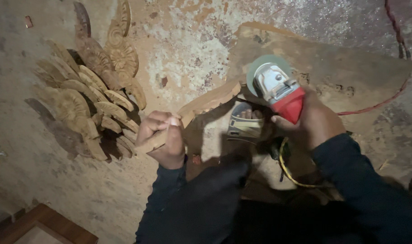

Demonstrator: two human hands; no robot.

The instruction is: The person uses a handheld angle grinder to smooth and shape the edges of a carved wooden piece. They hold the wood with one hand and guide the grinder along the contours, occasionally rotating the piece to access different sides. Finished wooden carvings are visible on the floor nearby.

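A curved carved wooden strip (201, 110) is gripped in the closed left hand (163, 138), its free end reaching toward two o'clock, up to the disc of an angle grinder (276, 86). The grinder's red body is wrapped by the closed right hand (314, 122), with the grey-green disc at its eleven o'clock. A sandalled foot (246, 119) sits directly beneath the strip and just beside the disc.

For clean work, the strip is best held firm near its lower end, the disc laid lightly along the edge rather than pressed, and the foot and the yellow cable (289, 174) kept away from the wheel.

Counted: one grinder, one strip in hand, one foot seen. At nine o'clock on the dusty floor (43, 180) a heap of carved wooden ornaments (93, 95) is piled, roughly twenty, overlapping too much for an exact count.
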